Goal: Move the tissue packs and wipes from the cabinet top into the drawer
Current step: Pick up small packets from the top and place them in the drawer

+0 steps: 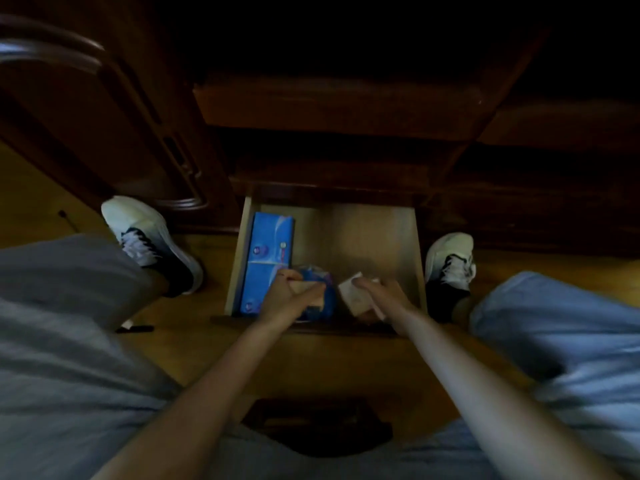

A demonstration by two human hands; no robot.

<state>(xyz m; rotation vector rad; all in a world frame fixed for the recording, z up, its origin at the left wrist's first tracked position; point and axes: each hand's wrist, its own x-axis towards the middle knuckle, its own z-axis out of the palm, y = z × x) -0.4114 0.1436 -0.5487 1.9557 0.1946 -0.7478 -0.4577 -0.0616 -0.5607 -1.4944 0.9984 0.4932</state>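
Nearest the camera, two legs in pale grey-blue trousers (62,358) spread to either side, with a dark, blurred object (317,427) on the wooden floor (194,341) between them. Both bare forearms reach forward and down into the open drawer (375,237). The left hand (289,299) is closed around a small tan pack (308,289), thumb on top, holding it over a rounded blue pack (323,277) that sits near the drawer's front edge. The right hand (379,292) grips a whitish pack (351,294), its fingers wrapped over the far end; the pack tilts toward the centre of the drawer, and whether it touches the drawer floor cannot be told because of blur. Just left of the left hand, a long blue tissue pack (266,261) lies flat along the drawer's left wall, running from front to back. The right half of the drawer bottom shows bare light wood. A white and black sneaker (149,237) stands on the floor left of the drawer, and a second sneaker (450,261) stands close by its right wall. Beyond, the dark wooden cabinet (332,109) rises above the drawer, and a carved cabinet door (114,109) stands open to the left
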